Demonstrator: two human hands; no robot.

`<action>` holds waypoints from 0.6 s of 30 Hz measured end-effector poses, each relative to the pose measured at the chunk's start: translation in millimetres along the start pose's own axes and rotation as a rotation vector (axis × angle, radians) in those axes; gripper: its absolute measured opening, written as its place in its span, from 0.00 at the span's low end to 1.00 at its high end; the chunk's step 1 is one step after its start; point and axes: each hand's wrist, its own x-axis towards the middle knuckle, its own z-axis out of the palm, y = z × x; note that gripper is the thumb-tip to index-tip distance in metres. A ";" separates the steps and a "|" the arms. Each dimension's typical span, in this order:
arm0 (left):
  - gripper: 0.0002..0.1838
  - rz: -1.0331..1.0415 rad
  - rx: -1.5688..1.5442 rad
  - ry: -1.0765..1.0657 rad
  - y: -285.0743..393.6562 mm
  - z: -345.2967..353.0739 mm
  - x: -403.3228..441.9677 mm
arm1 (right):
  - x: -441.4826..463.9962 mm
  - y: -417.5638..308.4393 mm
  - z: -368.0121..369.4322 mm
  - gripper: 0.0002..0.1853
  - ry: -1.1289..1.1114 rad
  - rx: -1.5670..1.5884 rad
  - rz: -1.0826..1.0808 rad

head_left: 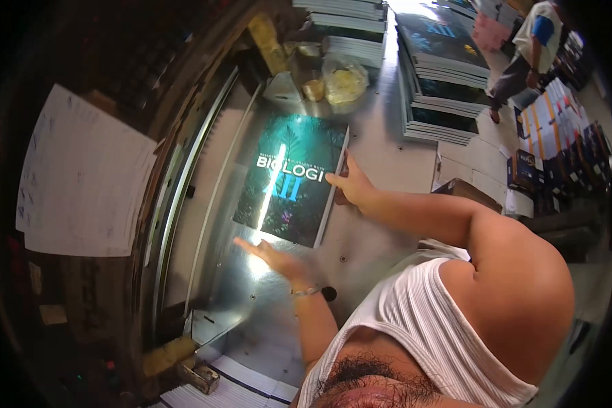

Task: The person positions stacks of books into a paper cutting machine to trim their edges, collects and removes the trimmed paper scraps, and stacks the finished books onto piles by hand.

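Observation:
A dark green book titled "BIOLOGI XII" lies cover up, tilted in view, over the shiny metal table. My right hand grips its right edge, thumb on the cover and fingers around the side. Whether the book rests fully on the metal or is slightly raised, I cannot tell. Just below the book's lower edge is my left hand, open, palm turned up and fingers stretched out, with nothing in it. A bracelet circles the left wrist.
Stacked books stand at the upper right, with another stack at the top. A plastic bag with yellow contents sits behind the book. Paper sheets hang left of a metal rail. More stacks lie below. A person stands beyond.

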 end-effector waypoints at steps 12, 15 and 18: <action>0.42 -0.107 -0.514 -0.083 -64.0 51.9 147.5 | 137.9 -43.5 107.2 0.57 0.019 -0.155 -0.072; 0.42 -0.105 -0.492 -0.078 -69.5 64.9 187.0 | 184.7 -48.8 136.2 0.56 0.072 -0.143 -0.155; 0.37 -0.108 -0.409 -0.022 -104.5 75.1 241.8 | 218.7 -65.3 159.5 0.54 0.050 -0.096 -0.128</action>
